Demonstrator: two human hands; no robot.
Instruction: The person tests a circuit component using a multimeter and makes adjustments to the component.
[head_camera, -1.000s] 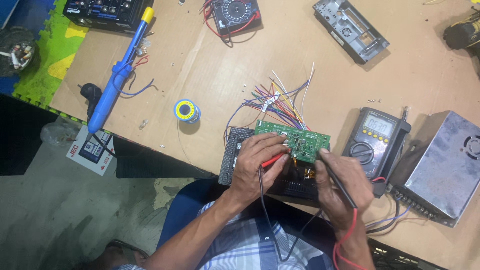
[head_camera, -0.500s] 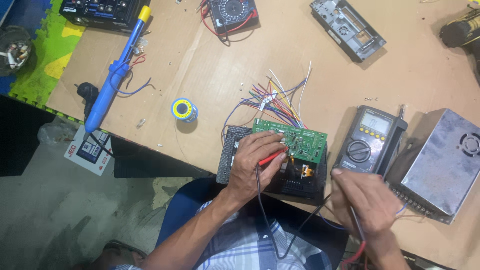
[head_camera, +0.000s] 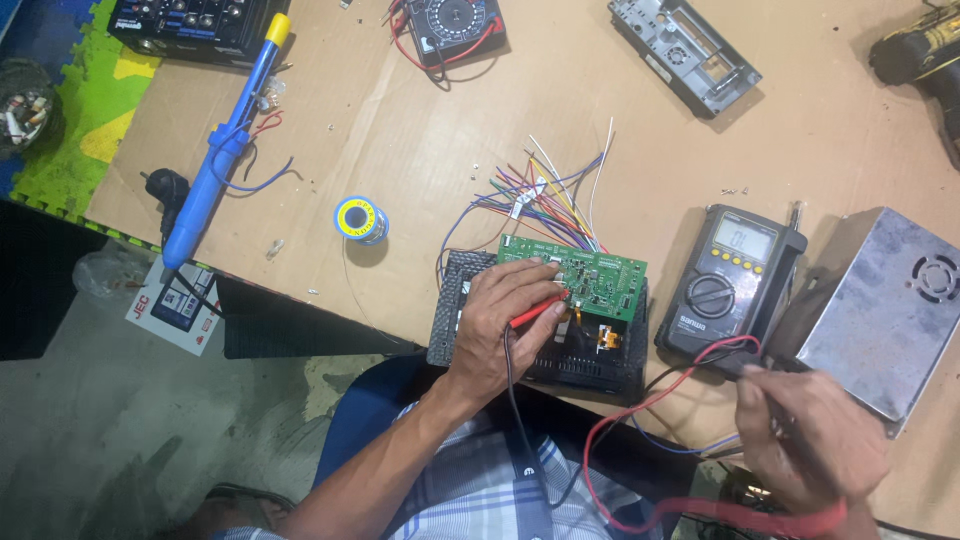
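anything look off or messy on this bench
Mostly tidy. A few things stand out: the green circuit board sits loose and askew on its black housing, its coloured wires fanned out unconnected. Small screws lie scattered on the cardboard near the multimeter.

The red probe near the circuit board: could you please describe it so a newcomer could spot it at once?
Start at the green circuit board at the near table edge. The left hand rests on it, pinching the red probe, tip on the board. It alone is a short red stick.

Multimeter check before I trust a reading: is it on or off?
On: the multimeter's display is lit and shows digits; they are too small to read.
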